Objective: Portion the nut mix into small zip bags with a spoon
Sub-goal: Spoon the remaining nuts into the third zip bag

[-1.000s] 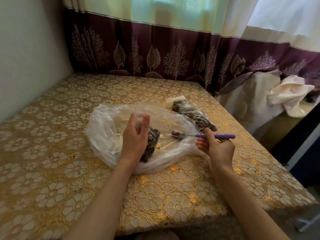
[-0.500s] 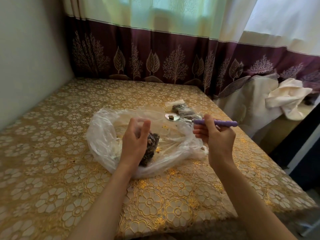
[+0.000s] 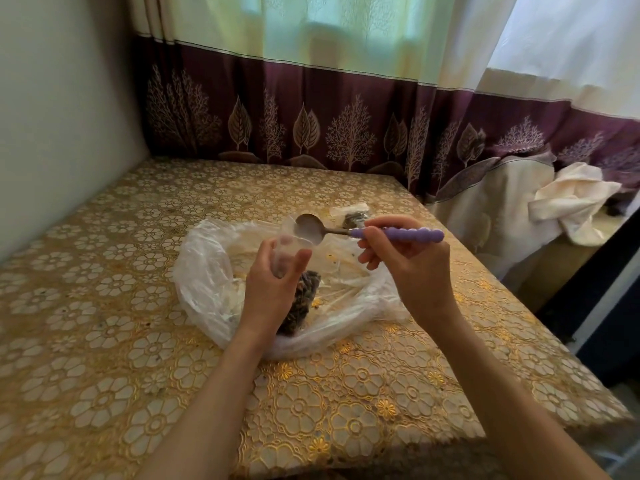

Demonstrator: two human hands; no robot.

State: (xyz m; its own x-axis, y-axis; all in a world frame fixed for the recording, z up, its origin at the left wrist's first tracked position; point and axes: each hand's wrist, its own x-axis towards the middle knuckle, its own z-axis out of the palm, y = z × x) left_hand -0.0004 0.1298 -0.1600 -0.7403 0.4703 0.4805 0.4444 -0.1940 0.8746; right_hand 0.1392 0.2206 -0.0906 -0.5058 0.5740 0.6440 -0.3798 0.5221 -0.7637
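Head view, looking down at the table (image 3: 104,341) with its gold flower-pattern cloth. Left hand (image 3: 273,285) is up, fingers and thumb curled round a small zip bag (image 3: 291,258), holding its clear mouth open; dark nut mix (image 3: 301,306) fills the lower part of it beside the palm. Right hand (image 3: 405,265) pinches the purple beaded handle of the spoon (image 3: 367,232), fingers folded around it. The metal bowl sits tilted right at the bag's opening, touching or just over the rim; I cannot tell whether any mix is left in it. Both hands are above a big crumpled plastic bag (image 3: 207,271) spread on the cloth, a few crumbs scattered inside. Behind the spoon, a filled bag (image 3: 353,219) lies on the table, near the far edge. Purple curtain (image 3: 346,116) with a tree pattern hangs behind.
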